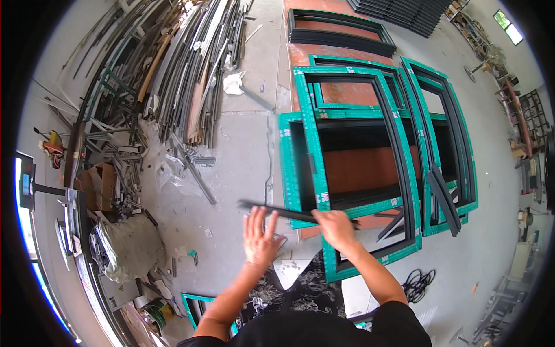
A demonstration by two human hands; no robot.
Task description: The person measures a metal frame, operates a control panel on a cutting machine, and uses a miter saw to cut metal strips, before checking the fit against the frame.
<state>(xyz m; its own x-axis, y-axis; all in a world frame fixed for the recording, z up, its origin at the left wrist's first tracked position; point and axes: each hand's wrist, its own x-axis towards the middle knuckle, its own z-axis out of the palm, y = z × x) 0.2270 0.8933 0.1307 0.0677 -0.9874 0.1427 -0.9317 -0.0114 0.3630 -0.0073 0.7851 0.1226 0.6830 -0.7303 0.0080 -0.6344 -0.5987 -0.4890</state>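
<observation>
In the head view, a large green-edged front frame (312,139) stands tilted, its lower left corner near the person's legs, and serves here as the landmark. A slim dark strip (295,214) lies across the lower part of that frame's left side, pointing out to the left of it; its far left end is blurred. The right hand (335,230), over the lower left of the front frame, is closed around the strip near the strip's right end. The left hand (260,238), just to the left of the front frame, is open, with fingers extended and parted at the strip's near edge; whether the fingertips press on it cannot be told. Whether the strip touches the front frame cannot be told either. Just right of the front frame stands another green-edged frame (470,173), with a black angled piece (444,199) leaning against its lower part. Beyond the front frame, a black frame (341,39) lies on a reddish surface (293,55). Well to the left of the front frame are a heap of long profiles (199,75) and a stuffed pale sack (130,243). A coiled black cable (419,285) lies near the front frame's lower right corner.
</observation>
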